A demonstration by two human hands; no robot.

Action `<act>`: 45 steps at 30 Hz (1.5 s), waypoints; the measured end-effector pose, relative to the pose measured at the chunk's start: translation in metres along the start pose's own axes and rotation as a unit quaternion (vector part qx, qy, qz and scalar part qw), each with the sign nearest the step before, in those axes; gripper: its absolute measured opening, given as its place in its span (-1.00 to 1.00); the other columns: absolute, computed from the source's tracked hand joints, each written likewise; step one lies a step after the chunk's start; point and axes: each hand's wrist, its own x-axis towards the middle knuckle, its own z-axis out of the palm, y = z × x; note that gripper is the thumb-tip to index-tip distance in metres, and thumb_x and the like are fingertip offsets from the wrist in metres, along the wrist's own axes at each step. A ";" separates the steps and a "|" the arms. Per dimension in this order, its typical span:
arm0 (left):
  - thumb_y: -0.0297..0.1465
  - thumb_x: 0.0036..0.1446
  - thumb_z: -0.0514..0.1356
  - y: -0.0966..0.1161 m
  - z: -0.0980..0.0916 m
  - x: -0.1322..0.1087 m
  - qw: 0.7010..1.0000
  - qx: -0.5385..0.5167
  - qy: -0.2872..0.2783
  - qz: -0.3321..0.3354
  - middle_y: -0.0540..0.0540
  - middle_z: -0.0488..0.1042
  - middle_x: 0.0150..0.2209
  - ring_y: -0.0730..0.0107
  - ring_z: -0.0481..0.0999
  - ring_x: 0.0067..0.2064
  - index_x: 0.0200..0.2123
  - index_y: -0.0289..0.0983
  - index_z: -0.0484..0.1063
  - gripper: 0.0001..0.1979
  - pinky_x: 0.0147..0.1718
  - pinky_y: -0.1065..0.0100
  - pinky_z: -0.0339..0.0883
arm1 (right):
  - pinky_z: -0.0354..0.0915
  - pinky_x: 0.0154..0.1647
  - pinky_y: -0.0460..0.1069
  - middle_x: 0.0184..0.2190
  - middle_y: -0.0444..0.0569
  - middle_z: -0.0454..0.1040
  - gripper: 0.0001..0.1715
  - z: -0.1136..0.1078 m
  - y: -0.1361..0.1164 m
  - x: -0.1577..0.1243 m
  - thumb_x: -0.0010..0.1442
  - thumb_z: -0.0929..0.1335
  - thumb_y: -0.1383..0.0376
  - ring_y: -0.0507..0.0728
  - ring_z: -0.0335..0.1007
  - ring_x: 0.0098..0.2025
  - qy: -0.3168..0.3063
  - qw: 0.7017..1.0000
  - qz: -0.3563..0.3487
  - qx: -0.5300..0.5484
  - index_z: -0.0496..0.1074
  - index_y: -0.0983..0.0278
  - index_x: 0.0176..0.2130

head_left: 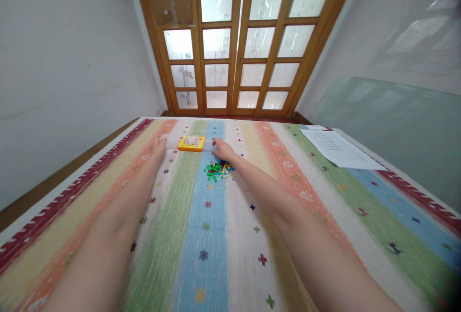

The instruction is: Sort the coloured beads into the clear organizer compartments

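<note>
Far out on the striped cloth, my left hand (158, 145) is closed on the left end of a clear plastic container (173, 142). My right hand (222, 150) grips clear plastic (208, 145) on the other side. Between the hands sits a flat yellow box (191, 148) with a pale label on top. Whether the clear plastic is one long piece or two parts, I cannot tell. Just in front of my right hand lies a loose heap of small pieces (216, 172), mostly green, with some yellow, blue and dark red ones.
A striped, patterned tablecloth (205, 273) covers the table. White printed sheets (338, 149) lie at the right far side. Wooden doors with frosted panes (216, 45) stand beyond the table, and a glass panel (392, 125) leans along the right wall.
</note>
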 end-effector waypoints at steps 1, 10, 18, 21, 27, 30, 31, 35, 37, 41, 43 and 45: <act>-0.33 0.30 0.04 -0.004 -0.004 0.001 1.000 -0.019 0.001 -0.015 -0.21 0.44 0.31 0.19 0.49 0.26 0.35 -0.23 0.25 -0.44 0.22 0.12 0.40 | 0.26 0.18 0.16 0.08 0.12 0.49 -0.55 0.003 -0.003 0.003 0.13 0.39 0.46 0.32 0.36 0.12 -0.001 1.000 -0.001 -0.005 0.39 0.23 0.02; -0.40 0.25 0.13 -0.002 -0.008 -0.025 0.999 -0.025 0.030 -0.032 -0.29 0.44 0.26 0.10 0.46 0.26 0.28 -0.32 0.30 -0.47 0.30 0.11 0.30 | 0.06 0.44 0.19 0.33 0.12 0.31 -0.58 -0.023 0.005 -0.029 0.24 0.38 0.37 0.24 0.16 0.39 0.042 0.997 -0.047 0.044 0.44 0.21 0.10; -0.44 0.28 0.12 0.026 -0.012 -0.050 0.995 0.026 0.092 0.005 -0.37 0.35 0.29 0.04 0.29 0.36 0.28 -0.40 0.25 -0.49 0.39 0.01 0.14 | 0.30 0.20 0.13 0.02 0.03 0.56 -0.66 -0.050 0.021 -0.122 0.39 0.27 0.12 0.20 0.47 0.05 0.079 0.979 0.021 0.184 0.48 0.19 0.03; -0.41 0.29 0.11 0.050 -0.005 -0.092 0.987 0.038 0.022 0.156 -0.28 0.31 0.32 0.09 0.25 0.39 0.30 -0.30 0.26 -0.48 0.42 0.05 0.09 | 0.30 0.21 0.12 0.04 0.01 0.56 -0.61 -0.049 0.019 -0.134 0.42 0.25 0.04 0.19 0.46 0.09 0.096 0.966 0.051 0.236 0.46 0.16 0.06; -0.02 0.21 0.26 0.103 0.017 -0.214 0.908 0.084 -0.231 0.339 -0.24 0.18 0.44 -0.09 0.19 0.44 0.39 -0.12 0.25 -0.26 0.41 -0.05 0.08 | 0.31 0.25 0.15 -0.01 -0.02 0.55 -0.54 -0.038 0.017 -0.124 0.42 0.22 -0.09 0.19 0.47 0.08 0.126 0.944 0.065 0.299 0.46 0.15 -0.02; 0.14 0.12 0.28 0.120 0.027 -0.244 0.889 0.103 -0.255 0.366 -0.27 0.10 0.49 -0.21 0.09 0.48 0.46 -0.05 0.15 -0.08 0.41 -0.16 0.01 | 0.36 0.21 0.14 -0.04 -0.02 0.54 -0.49 -0.034 0.021 -0.122 0.41 0.20 -0.14 0.18 0.49 0.05 0.141 0.933 0.080 0.320 0.45 0.15 -0.06; 0.17 0.13 0.26 0.124 0.031 -0.247 0.887 0.110 -0.254 0.369 -0.29 0.10 0.49 -0.24 0.08 0.49 0.46 -0.05 0.15 -0.08 0.40 -0.20 -0.01 | 0.37 0.19 0.14 -0.04 -0.02 0.54 -0.48 -0.033 0.022 -0.122 0.40 0.19 -0.16 0.18 0.49 0.05 0.142 0.932 0.083 0.323 0.44 0.15 -0.07; 0.19 0.18 0.18 0.138 0.049 -0.244 0.894 0.134 -0.227 0.362 -0.32 0.24 0.41 -0.30 0.14 0.45 0.40 -0.08 0.27 -0.17 0.40 -0.29 -0.10 | 0.39 0.15 0.11 -0.03 0.03 0.54 -0.44 -0.034 0.020 -0.125 0.39 0.19 -0.19 0.17 0.49 0.05 0.148 0.920 0.094 0.351 0.43 0.16 -0.08; 0.18 0.19 0.18 0.145 0.055 -0.243 0.893 0.138 -0.217 0.369 -0.32 0.33 0.35 -0.27 0.25 0.38 0.34 -0.08 0.33 -0.23 0.38 -0.27 -0.05 | 0.41 0.13 0.11 -0.03 0.06 0.53 -0.45 -0.036 0.016 -0.126 0.38 0.20 -0.19 0.17 0.50 0.04 0.154 0.909 0.104 0.374 0.42 0.17 -0.09; 0.08 0.24 0.20 0.159 0.060 -0.246 0.884 0.134 -0.207 0.396 -0.27 0.47 0.19 -0.14 0.40 0.24 0.19 -0.10 0.47 -0.42 0.29 -0.15 0.15 | 0.44 0.02 0.10 -0.06 0.06 0.54 -0.46 -0.043 0.011 -0.129 0.36 0.19 -0.17 0.18 0.51 -0.01 0.176 0.898 0.129 0.383 0.42 0.18 -0.14; 0.00 0.29 0.19 0.164 0.060 -0.248 0.876 0.132 -0.211 0.414 -0.26 0.51 0.11 -0.09 0.43 0.20 0.09 -0.12 0.53 -0.54 0.25 -0.08 0.22 | 0.45 -0.05 0.09 -0.13 0.05 0.55 -0.47 -0.046 0.010 -0.130 0.35 0.19 -0.15 0.19 0.51 -0.08 0.194 0.896 0.137 0.374 0.43 0.18 -0.19; -0.08 0.32 0.17 0.168 0.060 -0.249 0.868 0.135 -0.218 0.426 -0.25 0.53 0.05 -0.05 0.45 0.16 0.01 -0.14 0.57 -0.64 0.20 -0.04 0.28 | 0.44 -0.10 0.08 -0.21 0.03 0.55 -0.49 -0.049 0.010 -0.131 0.34 0.20 -0.13 0.18 0.50 -0.16 0.209 0.897 0.141 0.364 0.43 0.19 -0.25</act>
